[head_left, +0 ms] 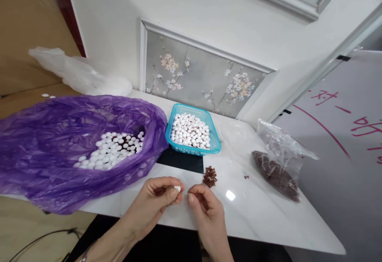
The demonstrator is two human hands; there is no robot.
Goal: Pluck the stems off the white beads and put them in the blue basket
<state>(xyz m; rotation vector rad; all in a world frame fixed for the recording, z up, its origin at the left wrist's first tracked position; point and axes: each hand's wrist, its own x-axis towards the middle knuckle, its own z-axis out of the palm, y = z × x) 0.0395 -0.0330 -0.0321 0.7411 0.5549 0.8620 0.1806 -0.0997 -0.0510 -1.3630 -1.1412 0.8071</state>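
Note:
My left hand pinches a small white round cap-like piece between thumb and fingertips above the table's front edge. Close to its right, my right hand has thumb and forefinger pressed together; whatever lies between them is too small to make out. Just beyond the right hand is a little heap of tiny reddish-brown pieces. A turquoise plastic basket behind it is filled with white round pieces, with brown showing among them. To the left, an open purple plastic bag holds many more white pieces.
A clear bag of brown material lies at the table's right, near a whiteboard with red writing. A few brown bits are scattered on the white table. A dark flat patch shows by the basket. Cardboard stands at left.

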